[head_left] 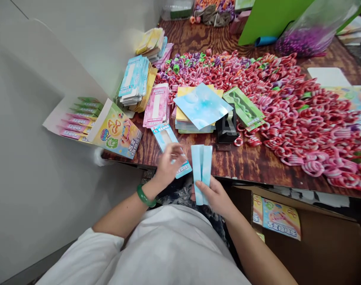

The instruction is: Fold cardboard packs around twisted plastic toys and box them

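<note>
My right hand (211, 194) grips a light-blue folded card (206, 162) with two long upright flaps, thumb on its front. My left hand (168, 166), a green bangle (146, 196) at its wrist, is over a flat blue window box (163, 134). Its fingers are loosely curled and slightly blurred, with a gap to the thumb. That box lies slantwise across the table's front edge. Behind the hands, a blue square card (202, 105) tops a stack of yellow and blue cards. A green window box (244, 107) with twisted pieces inside leans near a black tape dispenser (227, 128).
A large heap of red, pink and purple striped rings (272, 99) covers the wooden table (204, 35). Flat blue boxes (133, 77) and pink boxes (156, 105) stand stacked at left, beside a filled display box (118, 128). An open cardboard carton (325, 241) is below right.
</note>
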A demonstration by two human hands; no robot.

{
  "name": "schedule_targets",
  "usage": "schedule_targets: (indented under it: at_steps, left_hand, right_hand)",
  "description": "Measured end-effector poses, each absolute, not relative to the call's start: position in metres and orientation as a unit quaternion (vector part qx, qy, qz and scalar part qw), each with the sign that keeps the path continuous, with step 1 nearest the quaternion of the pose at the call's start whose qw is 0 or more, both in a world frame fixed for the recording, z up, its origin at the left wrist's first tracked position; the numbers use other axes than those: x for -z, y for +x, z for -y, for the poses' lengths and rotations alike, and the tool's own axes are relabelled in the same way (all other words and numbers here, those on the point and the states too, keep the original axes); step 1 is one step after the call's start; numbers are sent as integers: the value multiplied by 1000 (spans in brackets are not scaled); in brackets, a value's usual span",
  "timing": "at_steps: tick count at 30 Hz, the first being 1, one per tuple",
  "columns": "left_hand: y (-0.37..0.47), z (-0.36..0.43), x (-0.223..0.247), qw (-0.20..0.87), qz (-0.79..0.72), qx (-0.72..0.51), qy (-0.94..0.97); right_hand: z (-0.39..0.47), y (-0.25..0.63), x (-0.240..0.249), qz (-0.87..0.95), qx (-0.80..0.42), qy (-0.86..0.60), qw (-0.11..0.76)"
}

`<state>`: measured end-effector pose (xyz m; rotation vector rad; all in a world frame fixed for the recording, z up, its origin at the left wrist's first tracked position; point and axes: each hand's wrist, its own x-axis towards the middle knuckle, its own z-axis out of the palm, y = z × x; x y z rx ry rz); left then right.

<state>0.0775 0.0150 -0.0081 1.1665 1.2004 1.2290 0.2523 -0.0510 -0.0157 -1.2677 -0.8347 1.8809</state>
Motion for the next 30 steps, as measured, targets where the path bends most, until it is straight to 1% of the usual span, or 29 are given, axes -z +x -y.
schedule_targets:
  at_steps: [2, 3, 4, 5, 7, 9, 12, 15, 19, 23, 27, 30]
  left_hand:
    - [61, -18, 19, 383, -573, -587, 424]
    - [54, -21, 24, 366, -601, -593, 391]
    - [48, -25, 30, 384, -621, -582, 359]
    - [45, -29, 34, 426, -631, -559, 328]
    - [44, -35, 39, 521, -629, -505, 279]
    - [49, -37, 38, 576, -613, -475, 259]
    - [58, -31, 27, 621, -560, -488, 250]
    - [61, -23, 13, 673, -501, -505, 200]
    - [65, -19, 2, 708, -479, -502, 134]
    - [71, -17, -6, 753, -452, -467, 109]
    - [71, -15, -16, 777, -423, -449, 125]
    - [68, -14, -22, 741, -416, -504, 152]
  right_hand:
    - [62, 266, 23, 314, -708, -522, 358]
    - [67, 272, 28, 308, -701, -535, 357]
    - [72, 276, 32, 302, -698, -545, 354]
    - [76, 279, 37, 298, -696, -552, 350]
    - [85, 281, 45, 292, -693, -562, 345]
    - [93, 281, 52, 295, -684, -573, 341]
    - [106, 279, 56, 329, -646, -590, 356]
    - [117, 275, 49, 418, -580, -591, 374]
    - [117, 262, 32, 550, -487, -573, 364]
    - [105, 249, 25, 618, -426, -565, 343]
    - [97, 248, 18, 665, -400, -568, 273]
    - [95, 254, 8, 674, -400, -585, 206]
